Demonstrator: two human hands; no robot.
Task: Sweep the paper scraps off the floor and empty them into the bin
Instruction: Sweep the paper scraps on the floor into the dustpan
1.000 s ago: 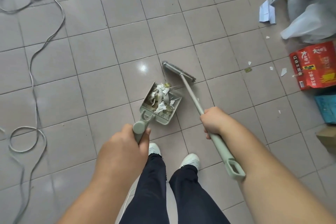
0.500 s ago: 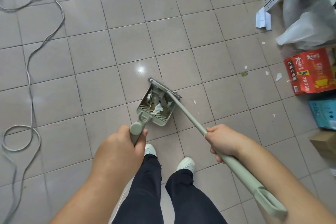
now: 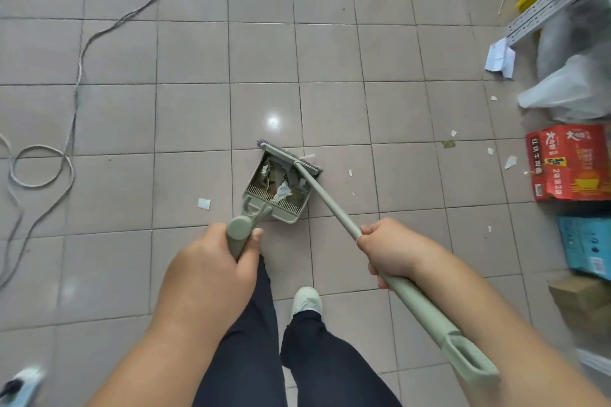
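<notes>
My left hand (image 3: 211, 271) grips the handle of a sage-green dustpan (image 3: 256, 208) that rests on the tiled floor just ahead of my feet. Paper scraps (image 3: 281, 190) and bits of debris fill its tray. My right hand (image 3: 388, 249) holds the shaft of a matching green broom (image 3: 330, 200). The broom head (image 3: 289, 157) lies across the dustpan's open far edge. One loose scrap (image 3: 204, 203) lies left of the pan, and small scraps (image 3: 510, 161) are scattered on the tiles to the right. No bin is in view.
A grey cable (image 3: 76, 82) loops across the floor on the left. Along the right side stand a red carton (image 3: 570, 162), a blue box (image 3: 585, 246), brown boxes (image 3: 582, 304), a white plastic bag (image 3: 568, 86), folded paper (image 3: 501, 58) and a metal shelf frame (image 3: 555, 0).
The broom head swept from the right of the dustpan onto its far edge and stays there. My right hand slid lower and rightward with the shaft. The view shifted, showing a scrap left of the pan.
</notes>
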